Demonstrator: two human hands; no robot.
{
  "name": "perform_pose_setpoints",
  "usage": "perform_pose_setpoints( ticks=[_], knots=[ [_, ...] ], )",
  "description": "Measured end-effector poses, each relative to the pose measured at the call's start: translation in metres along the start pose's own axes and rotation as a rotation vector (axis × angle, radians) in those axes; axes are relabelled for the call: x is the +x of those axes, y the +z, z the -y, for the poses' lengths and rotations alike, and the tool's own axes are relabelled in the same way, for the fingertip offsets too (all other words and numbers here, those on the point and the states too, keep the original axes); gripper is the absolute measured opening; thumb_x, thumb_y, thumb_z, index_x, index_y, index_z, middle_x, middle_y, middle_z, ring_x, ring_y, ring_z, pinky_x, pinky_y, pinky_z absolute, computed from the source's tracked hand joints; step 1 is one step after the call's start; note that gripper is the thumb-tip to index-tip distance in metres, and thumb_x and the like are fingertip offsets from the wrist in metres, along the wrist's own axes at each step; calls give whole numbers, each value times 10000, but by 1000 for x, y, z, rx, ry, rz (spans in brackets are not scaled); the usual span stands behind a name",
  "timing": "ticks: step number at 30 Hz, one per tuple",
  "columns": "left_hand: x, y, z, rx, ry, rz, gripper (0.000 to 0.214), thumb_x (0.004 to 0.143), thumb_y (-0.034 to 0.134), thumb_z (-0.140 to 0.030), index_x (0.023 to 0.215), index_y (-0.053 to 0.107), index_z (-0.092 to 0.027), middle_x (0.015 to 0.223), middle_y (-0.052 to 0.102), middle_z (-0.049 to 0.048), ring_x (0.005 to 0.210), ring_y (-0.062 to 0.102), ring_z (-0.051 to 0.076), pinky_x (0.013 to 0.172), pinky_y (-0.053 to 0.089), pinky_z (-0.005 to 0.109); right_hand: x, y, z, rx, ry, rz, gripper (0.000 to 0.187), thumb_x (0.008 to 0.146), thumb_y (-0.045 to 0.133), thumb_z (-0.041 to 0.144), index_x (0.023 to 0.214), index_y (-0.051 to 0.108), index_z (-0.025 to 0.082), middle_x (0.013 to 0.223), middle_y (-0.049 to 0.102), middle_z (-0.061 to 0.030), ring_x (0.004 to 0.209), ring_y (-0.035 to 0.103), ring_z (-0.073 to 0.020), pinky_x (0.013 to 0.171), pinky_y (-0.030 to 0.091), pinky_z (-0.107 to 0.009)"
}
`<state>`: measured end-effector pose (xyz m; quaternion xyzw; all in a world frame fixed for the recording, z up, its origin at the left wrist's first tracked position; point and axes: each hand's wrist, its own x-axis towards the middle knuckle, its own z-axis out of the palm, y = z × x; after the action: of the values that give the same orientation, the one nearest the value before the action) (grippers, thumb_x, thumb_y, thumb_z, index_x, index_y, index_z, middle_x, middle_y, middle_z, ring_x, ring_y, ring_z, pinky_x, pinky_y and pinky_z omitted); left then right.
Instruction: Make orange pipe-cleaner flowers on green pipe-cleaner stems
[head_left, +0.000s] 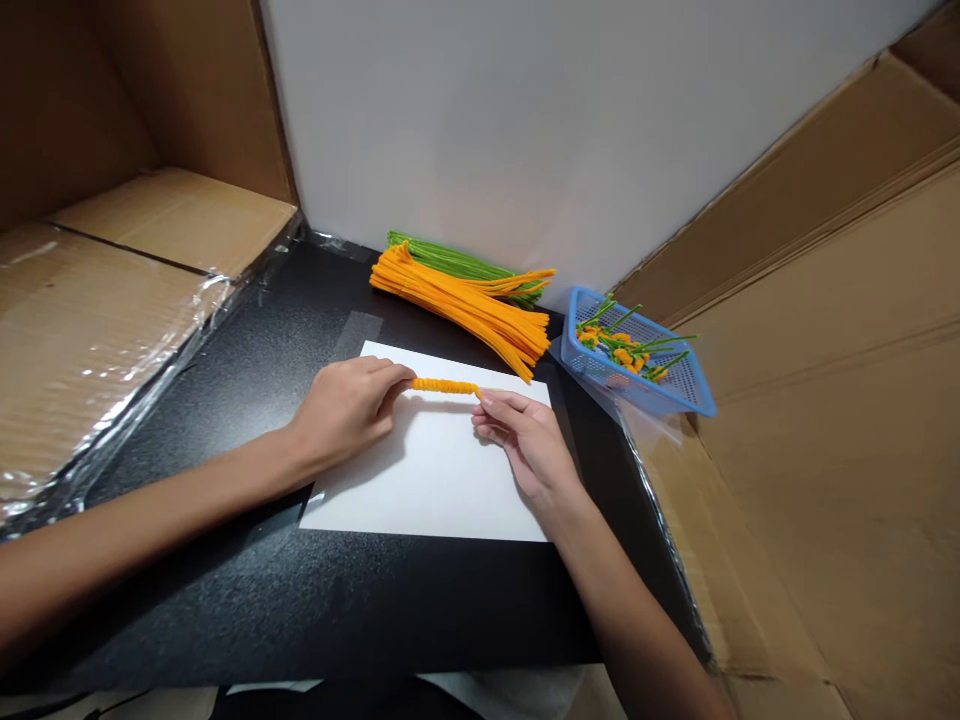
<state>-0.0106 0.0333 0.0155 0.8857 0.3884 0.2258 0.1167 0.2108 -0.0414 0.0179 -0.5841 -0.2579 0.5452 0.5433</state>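
Observation:
A coiled orange pipe cleaner (pixel 444 386) stretches between my two hands, above a white sheet of paper (pixel 435 480). My left hand (pixel 352 405) pinches its left end, with thumb and fingers closed. At the other end, the fingertips of my right hand (pixel 525 430) grip the thin tip of the coil. Behind the paper lies a thick bundle of straight orange pipe cleaners (pixel 472 305), its front end reaching the paper's back edge. A bundle of green pipe cleaners (pixel 450 258) rests behind the orange one.
At the back right stands a blue plastic basket (pixel 697 395) holding several orange flower shapes with green stems (pixel 626 350). The black tabletop (pixel 360 600) meets a white wall (pixel 450 130) at the back. Cardboard (pixel 97 330) borders the left side, and more cardboard (pixel 840 400) stands at the right.

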Motion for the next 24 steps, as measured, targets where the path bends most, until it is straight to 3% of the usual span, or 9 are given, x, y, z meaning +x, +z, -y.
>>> perform_pose_setpoints(
  ticks=[5,9,13,17,21,24],
  knots=[
    [6,3,1,-419,-285,48,252,884,523,-281,912,750,-175,684,697,12,608,581,148,604,382,257,-1,1,3,248,149,46,309,573,929,197,827,759,151,770,745,-17,700,666,-88,655,541,-182],
    [10,8,3,-774,-349,143,262,849,556,-353,765,699,-149,601,602,3,569,526,131,579,385,246,1,1,3,323,204,63,335,525,958,165,788,753,130,775,740,-22,693,659,-79,675,553,-167],
    [17,-1,10,-983,-253,284,301,842,602,-376,670,658,-135,609,572,10,582,502,116,594,397,237,4,-3,6,319,191,98,366,457,990,196,721,744,136,703,718,-5,647,642,-71,625,529,-146],
    [24,-18,23,-927,-115,447,314,867,622,-391,750,743,-127,583,563,15,570,470,113,550,352,227,4,-10,10,171,157,281,355,496,986,295,690,729,147,639,692,3,601,619,-75,573,486,-155],
    [25,-30,30,-863,26,630,295,891,608,-371,947,799,-154,627,614,34,603,532,139,567,407,228,-3,-13,14,-74,247,554,421,530,951,463,631,703,138,572,659,-11,525,577,-101,531,440,-207],
    [23,-38,27,-699,135,639,274,922,561,-318,997,798,-202,706,683,43,649,601,153,619,452,230,-9,-10,19,-233,220,600,390,573,920,470,654,720,145,594,649,-1,528,535,-96,544,411,-223]
  ],
)
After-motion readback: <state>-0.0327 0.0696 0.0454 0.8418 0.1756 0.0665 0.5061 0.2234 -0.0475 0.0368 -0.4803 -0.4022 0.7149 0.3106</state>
